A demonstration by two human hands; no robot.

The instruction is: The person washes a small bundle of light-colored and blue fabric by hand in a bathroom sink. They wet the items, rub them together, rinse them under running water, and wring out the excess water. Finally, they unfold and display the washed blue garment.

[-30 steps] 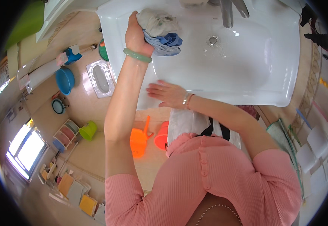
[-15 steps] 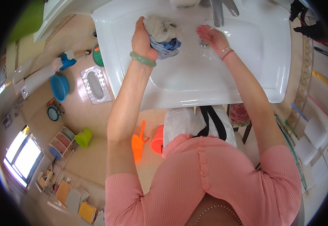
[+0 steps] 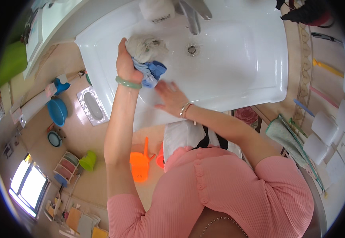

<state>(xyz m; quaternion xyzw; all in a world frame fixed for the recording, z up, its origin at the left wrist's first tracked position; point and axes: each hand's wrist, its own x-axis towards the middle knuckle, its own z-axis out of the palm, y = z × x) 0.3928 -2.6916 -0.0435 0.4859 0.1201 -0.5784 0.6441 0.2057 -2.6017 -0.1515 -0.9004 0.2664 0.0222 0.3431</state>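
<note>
My left hand (image 3: 125, 66) is wrapped round the left side of a wet, bunched-up bundle on the left of the white washbasin (image 3: 240, 59). In it are a whitish cloth (image 3: 145, 49) on top and a blue cloth (image 3: 153, 70) below. The fingertips on the far side are hidden behind the bundle. Just below the blue cloth, near the basin's front, my right hand (image 3: 172, 98) has its fingers spread, somewhat blurred, and holds nothing. The metal tap (image 3: 191, 20) stands at the back, above the round drain (image 3: 191, 50).
A white object (image 3: 156, 11) sits left of the tap. On the floor are an orange dustpan-like item (image 3: 140, 164), a blue basin (image 3: 57, 111), a squat toilet (image 3: 91, 106) and a green bin (image 3: 87, 160). A grey-green cloth (image 3: 285, 137) hangs at the right.
My right hand has moved from near the tap and drain, left and toward me, to beside the bundle. My left hand still holds the cloths. The whole view has shifted and turned slightly.
</note>
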